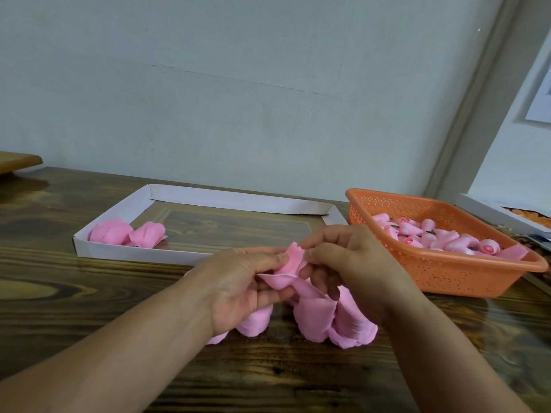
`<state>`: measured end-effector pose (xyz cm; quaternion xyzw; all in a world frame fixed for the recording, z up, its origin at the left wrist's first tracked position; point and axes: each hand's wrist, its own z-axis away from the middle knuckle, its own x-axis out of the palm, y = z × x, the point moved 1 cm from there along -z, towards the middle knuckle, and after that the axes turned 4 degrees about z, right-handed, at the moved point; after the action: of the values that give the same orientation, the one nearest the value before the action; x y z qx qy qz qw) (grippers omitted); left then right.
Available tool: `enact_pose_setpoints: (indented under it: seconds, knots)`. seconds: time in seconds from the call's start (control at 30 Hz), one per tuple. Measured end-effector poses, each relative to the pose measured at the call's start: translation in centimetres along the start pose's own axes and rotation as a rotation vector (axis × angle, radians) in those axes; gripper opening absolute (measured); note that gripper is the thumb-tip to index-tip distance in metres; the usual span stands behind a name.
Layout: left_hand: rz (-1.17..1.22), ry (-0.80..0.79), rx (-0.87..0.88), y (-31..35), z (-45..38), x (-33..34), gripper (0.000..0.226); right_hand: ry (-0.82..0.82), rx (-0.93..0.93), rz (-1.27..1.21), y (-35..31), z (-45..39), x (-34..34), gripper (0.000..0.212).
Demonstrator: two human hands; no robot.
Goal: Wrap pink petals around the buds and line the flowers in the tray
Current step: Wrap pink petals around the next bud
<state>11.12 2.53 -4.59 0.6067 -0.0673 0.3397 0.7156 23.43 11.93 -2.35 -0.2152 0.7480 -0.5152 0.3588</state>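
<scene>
At the centre of the frame, a soft, thin pink petal (290, 265) with a curled, matte surface is held between both hands. The left hand (241, 289) pinches its left edge between thumb and curled fingers; the right hand (350, 263) pinches its upper right edge, fingers bent around it. Whether a bud sits inside the fold cannot be told.

Just below the hands, a loose heap of pink petals (316, 321) lies on the table, rounded and cupped, some with paler rims.

Left of centre, behind the hands, sits a shallow white cardboard tray (238, 201), rectangular with folded-up walls; its floor shows the same dark wood grain as the table. Two wrapped pink flowers (128, 234) lie side by side, touching, in its left end.

At the right of the frame, an orange plastic basket (447, 269), perforated with small holes and with a flared rim, holds many small pink buds (429, 238), tapered, smooth, some with darker centres and thin dark stems.

The table (89, 293) is glossy dark wood with strong swirling grain. At the far right edge lies a white box (489, 213) with something orange inside. A pale, plain wall (238, 84) fills the upper frame.
</scene>
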Motion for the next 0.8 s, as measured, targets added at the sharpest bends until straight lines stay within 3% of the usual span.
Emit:
enact_pose_setpoints:
  seconds: [0.1,0.23,0.4,0.63,0.77,0.8]
  knots:
    - [0.013,-0.023,-0.021,0.0,0.2,0.1,0.017,-0.069,0.008,-0.027,0.0,0.1,-0.3,0.012]
    - [0.025,-0.018,-0.024,0.0,0.2,0.2,0.016,-0.034,-0.032,0.022,0.2,0.1,-0.3,0.016]
    - [0.139,-0.004,-0.041,0.1,0.3,0.2,0.020,-0.177,-0.042,0.235,-0.8,0.9,-0.2,0.036]
    - [0.232,-0.018,-0.057,0.2,0.2,0.1,0.029,-0.028,-0.140,0.387,-1.1,1.1,1.1,0.052]
    - [0.162,-0.039,-0.044,0.0,0.2,-0.1,0.030,-0.072,-0.143,0.321,-1.0,0.8,0.2,0.020]
    - [0.150,-0.037,-0.045,0.0,0.1,-0.1,0.031,-0.081,-0.122,0.289,-0.8,0.7,-0.1,0.022]
